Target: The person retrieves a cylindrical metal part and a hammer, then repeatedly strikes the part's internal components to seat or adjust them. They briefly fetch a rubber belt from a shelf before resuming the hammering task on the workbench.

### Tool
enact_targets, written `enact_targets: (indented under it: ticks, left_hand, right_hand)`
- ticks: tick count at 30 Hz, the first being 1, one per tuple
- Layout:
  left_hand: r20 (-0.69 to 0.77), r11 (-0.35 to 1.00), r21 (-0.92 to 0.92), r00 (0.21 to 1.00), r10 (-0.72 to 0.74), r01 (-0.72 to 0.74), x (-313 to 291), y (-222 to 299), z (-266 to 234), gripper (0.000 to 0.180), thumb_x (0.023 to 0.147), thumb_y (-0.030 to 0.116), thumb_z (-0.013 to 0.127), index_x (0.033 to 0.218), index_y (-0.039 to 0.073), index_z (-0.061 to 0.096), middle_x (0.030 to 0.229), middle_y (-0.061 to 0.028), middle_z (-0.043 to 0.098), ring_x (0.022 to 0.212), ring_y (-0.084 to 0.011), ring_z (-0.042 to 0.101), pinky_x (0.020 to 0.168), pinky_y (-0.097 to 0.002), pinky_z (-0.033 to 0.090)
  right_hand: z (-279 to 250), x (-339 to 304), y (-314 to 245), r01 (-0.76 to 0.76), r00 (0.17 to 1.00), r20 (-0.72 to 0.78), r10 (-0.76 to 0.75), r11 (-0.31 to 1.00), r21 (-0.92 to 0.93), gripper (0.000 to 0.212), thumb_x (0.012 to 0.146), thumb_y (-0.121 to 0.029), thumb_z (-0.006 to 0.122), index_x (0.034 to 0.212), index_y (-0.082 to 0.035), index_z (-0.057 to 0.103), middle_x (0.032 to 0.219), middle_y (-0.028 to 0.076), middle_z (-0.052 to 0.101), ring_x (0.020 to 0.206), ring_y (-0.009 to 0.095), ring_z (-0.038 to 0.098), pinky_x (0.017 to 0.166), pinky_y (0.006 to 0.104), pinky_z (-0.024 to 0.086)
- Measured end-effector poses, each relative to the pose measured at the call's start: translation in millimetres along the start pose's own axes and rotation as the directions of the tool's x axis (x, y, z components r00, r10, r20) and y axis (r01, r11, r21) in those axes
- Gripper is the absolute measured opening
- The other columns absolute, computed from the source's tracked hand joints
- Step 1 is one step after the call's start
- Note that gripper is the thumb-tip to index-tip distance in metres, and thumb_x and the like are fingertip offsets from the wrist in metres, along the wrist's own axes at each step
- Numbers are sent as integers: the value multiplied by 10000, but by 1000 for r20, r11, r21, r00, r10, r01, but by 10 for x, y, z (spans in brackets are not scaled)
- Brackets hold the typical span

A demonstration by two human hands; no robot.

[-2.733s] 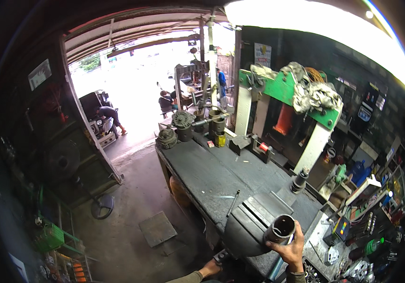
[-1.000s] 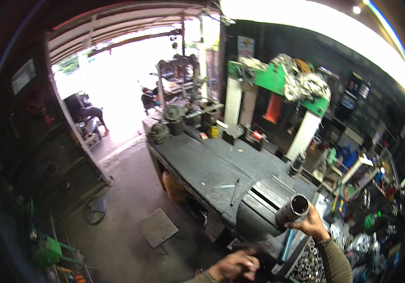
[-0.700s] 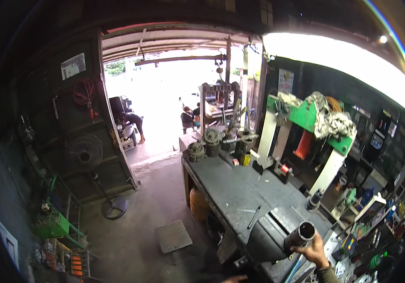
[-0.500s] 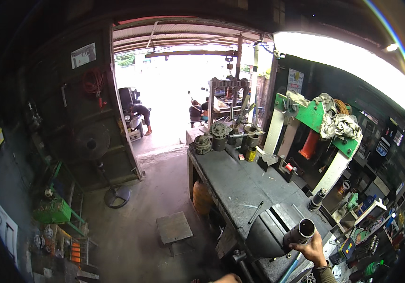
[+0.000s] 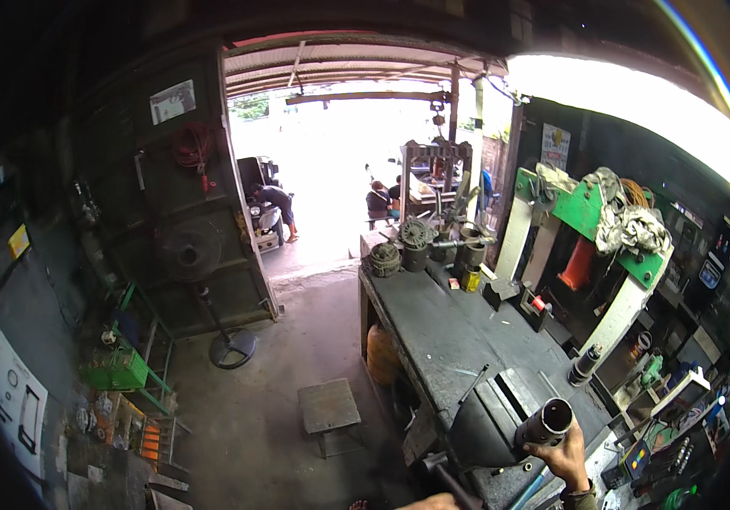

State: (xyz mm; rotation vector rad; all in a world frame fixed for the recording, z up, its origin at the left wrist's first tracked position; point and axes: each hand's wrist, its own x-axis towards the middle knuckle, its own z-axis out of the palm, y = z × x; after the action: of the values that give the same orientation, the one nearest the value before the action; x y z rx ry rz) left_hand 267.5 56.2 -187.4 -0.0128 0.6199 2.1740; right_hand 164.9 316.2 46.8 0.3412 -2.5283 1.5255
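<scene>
My right hand point(image 5: 566, 463) is wrapped around the lower right side of a hollow metal cylinder point(image 5: 543, 427), its thumb on the near face. The cylinder's open round end tilts up toward me. Its lower end is beside the jaws of a large dark bench vise point(image 5: 485, 422), and I cannot tell whether the two touch. At the bottom edge, my left hand point(image 5: 434, 502) shows only in part, near the vise's dark screw end point(image 5: 443, 478). Its fingers are mostly cut off and blurred. Close to the vise lie a thin dark rod point(image 5: 474, 383) and a blue-handled tool point(image 5: 531, 491).
The dark workbench point(image 5: 441, 327) runs away from me, with alternator-like parts point(image 5: 417, 233) and a yellow can point(image 5: 471, 279) at its far end. A dark cylindrical part point(image 5: 584, 365) stands at its right edge by a green-and-white frame point(image 5: 576, 208). Left are a stool point(image 5: 329, 405) and a fan point(image 5: 190, 249).
The whole view has shifted, so the room appears farther right. My left hand has come slightly farther into view toward the vise's screw end. The right hand keeps its hold on the cylinder.
</scene>
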Motion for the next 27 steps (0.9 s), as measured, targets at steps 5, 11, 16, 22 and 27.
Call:
enact_targets:
  ticks: [5, 11, 16, 22, 27]
  left_hand:
    - [-33, 688, 584, 835, 549, -430, -323, 1736, -196, 807, 879, -25, 556, 1652, 67, 341, 889, -126, 772, 646, -206, 716, 601, -330, 599]
    - [-307, 302, 923, 931, 197, 240, 95, 350, -780, 597, 870, 100, 642, 1459, 35, 571, 966, -155, 761, 709, -251, 719, 638, -383, 593]
    - [136, 771, 629, 963, -233, 97, -335, 1172, -118, 733, 915, -8, 624, 1605, 34, 382, 1005, -189, 752, 673, -232, 707, 592, -338, 601]
    - [-447, 567, 793, 844, 295, 222, -90, 1049, -165, 755, 873, -60, 539, 1602, 81, 398, 829, -134, 725, 580, -194, 677, 501, -362, 567]
    - [167, 756, 607, 891, -422, 244, -248, 946, -235, 655, 1001, 35, 572, 1624, 67, 372, 942, -121, 730, 691, -141, 699, 604, -265, 566]
  right_hand:
    - [8, 7, -14, 44, 999, 2, -44, 999, -28, 765, 587, -174, 980, 1250, -17, 634, 1130, 115, 706, 1089, 277, 680, 1000, 398, 518]
    - [0, 7, -124, 19, 1000, 2, -19, 999, -35, 733, 625, -240, 993, 1247, -32, 664, 1175, 119, 716, 1127, 284, 683, 1020, 407, 521]
    - [0, -2, -184, 19, 1000, -1, -19, 996, -89, 779, 618, -273, 1013, 1270, -26, 666, 1222, 138, 719, 1176, 314, 678, 1046, 435, 515]
    - [30, -47, -206, 15, 1000, -7, -16, 993, -117, 753, 636, -250, 997, 1278, -43, 664, 1227, 129, 687, 1184, 320, 657, 1062, 425, 496]
    - [70, -47, -226, 74, 997, -23, -80, 976, -206, 826, 634, -235, 999, 1338, -59, 604, 1263, 114, 612, 1238, 291, 599, 1100, 402, 462]
